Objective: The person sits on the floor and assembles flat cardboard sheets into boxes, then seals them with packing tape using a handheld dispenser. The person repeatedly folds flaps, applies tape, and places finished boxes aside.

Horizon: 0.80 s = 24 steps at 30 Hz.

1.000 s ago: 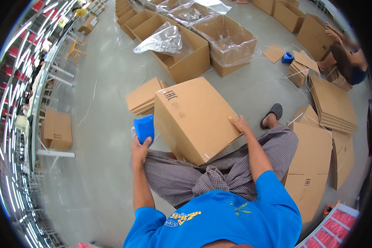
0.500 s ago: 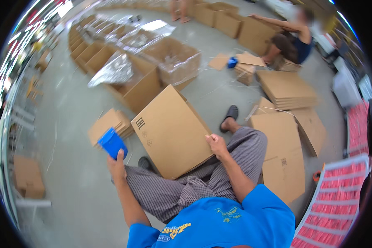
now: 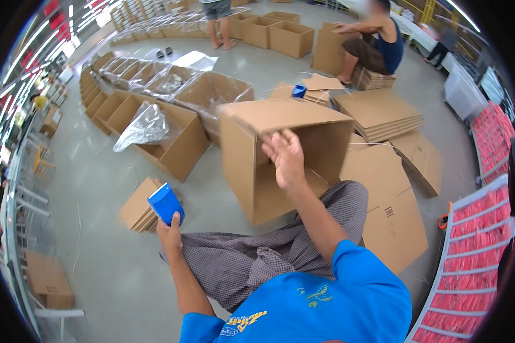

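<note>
A cardboard box (image 3: 238, 166), unfolded into a square shape, stands tilted in front of my lap with its open end facing me. My right hand (image 3: 287, 157) is at that open end, close to the upper left edge. Its fingers are stretched and apart; whether they touch the cardboard I cannot tell. Off to the left, my left hand (image 3: 170, 233) grips a blue tape dispenser (image 3: 166, 204), which has a pale edge on top. Just behind it a small stack of folded cardboard pieces (image 3: 136, 208) lies on the floor.
Open boxes (image 3: 183, 140), some lined with clear plastic, run in a row at far left. Flat cartons (image 3: 392, 206) and a carton stack (image 3: 377, 117) lie to the right. Another person (image 3: 377, 43) sits beyond. Pink-filled racks (image 3: 469, 251) stand at the right edge.
The flat carton on my lap has opened into a box and moved up and right. My right hand has left its lower right edge and risen. The tape dispenser stays in my left hand.
</note>
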Tool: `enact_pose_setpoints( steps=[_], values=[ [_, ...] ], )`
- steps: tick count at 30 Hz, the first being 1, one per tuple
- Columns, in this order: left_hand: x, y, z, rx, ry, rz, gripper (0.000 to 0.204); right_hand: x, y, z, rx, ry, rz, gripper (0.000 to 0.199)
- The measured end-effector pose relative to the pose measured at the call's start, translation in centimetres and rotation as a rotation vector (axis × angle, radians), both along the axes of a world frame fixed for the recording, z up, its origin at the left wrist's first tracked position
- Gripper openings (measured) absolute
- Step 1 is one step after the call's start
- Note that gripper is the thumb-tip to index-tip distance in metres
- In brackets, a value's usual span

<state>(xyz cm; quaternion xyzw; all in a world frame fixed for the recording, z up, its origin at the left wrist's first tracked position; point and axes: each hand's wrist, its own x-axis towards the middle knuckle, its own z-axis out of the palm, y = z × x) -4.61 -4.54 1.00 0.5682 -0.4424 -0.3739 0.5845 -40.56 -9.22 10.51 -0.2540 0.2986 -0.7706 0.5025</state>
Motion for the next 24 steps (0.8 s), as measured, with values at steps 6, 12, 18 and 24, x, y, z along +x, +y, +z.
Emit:
enact_pose_setpoints(
  steps=[6,12,18,24],
  values=[
    [0.4,0.8,0.2,0.011,0.035,0.052,0.044,-4.2,-6.0,-6.9,0.152,1.025,-0.107,0.084],
    [0.0,0.4,0.1,0.054,0.004,0.048,0.046,-12.5,1.5,-23.0,0.831,1.781,0.052,0.079],
    [-0.5,-0.6,0.4,0.118,-0.009,0.05,0.049,-14.9,1.1,-29.5,0.929,1.217,-0.384,0.067],
    [-1.2,-0.3,1.1,0.057,-0.046,0.037,0.047,-13.5,-0.7,-29.1,0.921,1.122,0.064,0.061]
  ],
)
